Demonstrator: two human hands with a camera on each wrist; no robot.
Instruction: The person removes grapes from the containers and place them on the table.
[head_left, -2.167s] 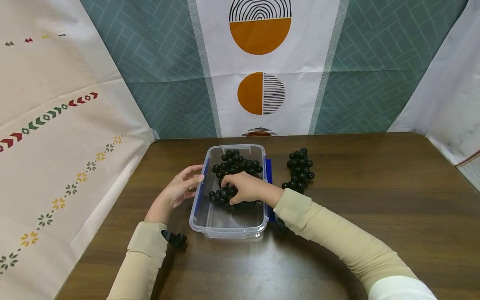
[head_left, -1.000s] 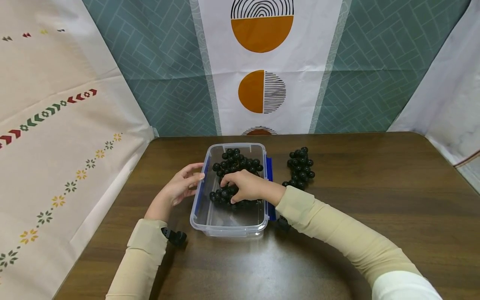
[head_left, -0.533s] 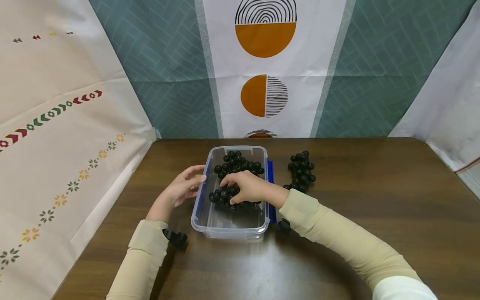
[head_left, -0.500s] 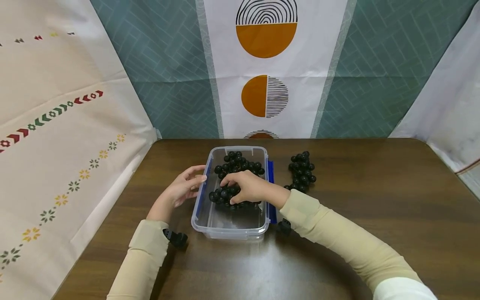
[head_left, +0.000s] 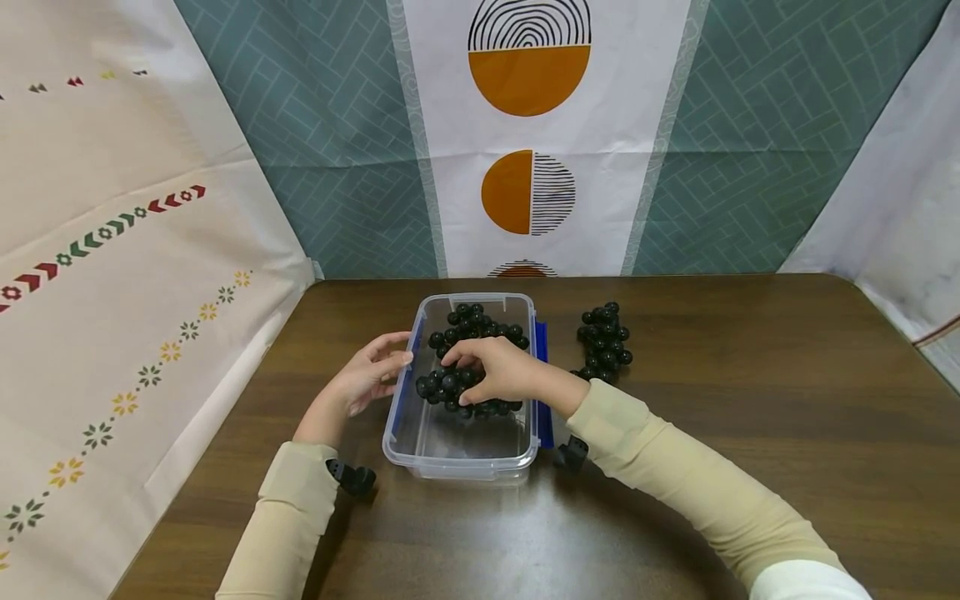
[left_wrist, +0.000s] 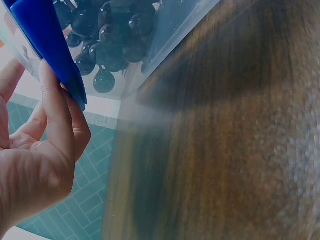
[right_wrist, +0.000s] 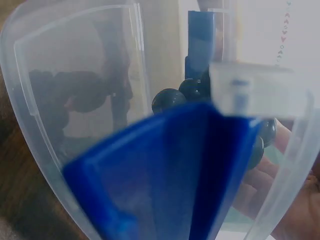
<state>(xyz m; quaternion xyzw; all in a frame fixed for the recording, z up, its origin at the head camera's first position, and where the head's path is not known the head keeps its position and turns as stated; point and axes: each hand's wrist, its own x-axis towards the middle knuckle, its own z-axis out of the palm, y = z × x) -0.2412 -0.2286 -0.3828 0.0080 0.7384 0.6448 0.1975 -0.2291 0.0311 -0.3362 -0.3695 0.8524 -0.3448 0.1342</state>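
A clear plastic food container (head_left: 457, 462) with blue side latches stands lidless on the brown table. Inside it, towards the back, lies a bunch of dark grapes (head_left: 467, 323). My right hand (head_left: 497, 371) reaches over the right wall, its thumb and fingers curled round a second bunch of grapes (head_left: 442, 385) inside the container. In the right wrist view a blue latch (right_wrist: 150, 170) blocks much of that hand. My left hand (head_left: 367, 375) touches the container's left side; the left wrist view has its fingertips against the blue latch (left_wrist: 47, 35), the fingers loosely extended.
To the right of the container, another bunch of dark grapes (head_left: 603, 340) lies on the table (head_left: 750, 400), partly behind my right forearm. A black wrist camera (head_left: 351, 477) sits at my left cuff. Patterned cloths hang behind and on both sides.
My right hand and the bunch of grapes in it have shifted up very slightly. The left hand and the container keep their places, while the head view has tilted a little.
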